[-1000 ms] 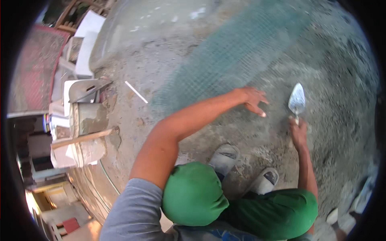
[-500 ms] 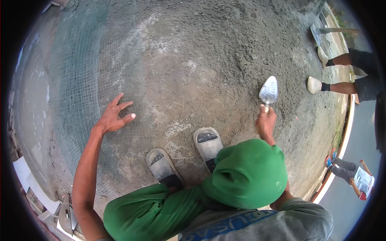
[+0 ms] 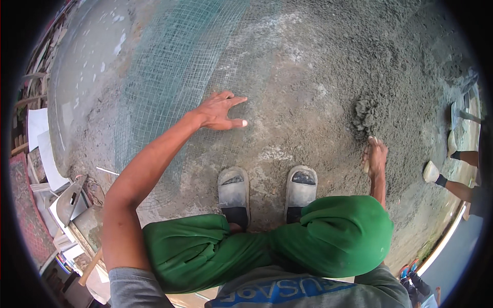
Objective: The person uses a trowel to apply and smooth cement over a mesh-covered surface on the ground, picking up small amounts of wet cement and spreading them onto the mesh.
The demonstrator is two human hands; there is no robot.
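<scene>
Right of centre, the right hand (image 3: 376, 154) is closed around the handle of a trowel (image 3: 366, 165), its blade hidden by a clump of grey cement (image 3: 365, 114); left of the upper middle, the left hand (image 3: 221, 110) is spread, thumb apart, near green mesh (image 3: 169, 77)

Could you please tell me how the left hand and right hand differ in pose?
The left hand is open and holds nothing; the right hand grips a pale handle. The left hand is near the green mesh, the right hand near a grey clump. Both are bare.
</scene>
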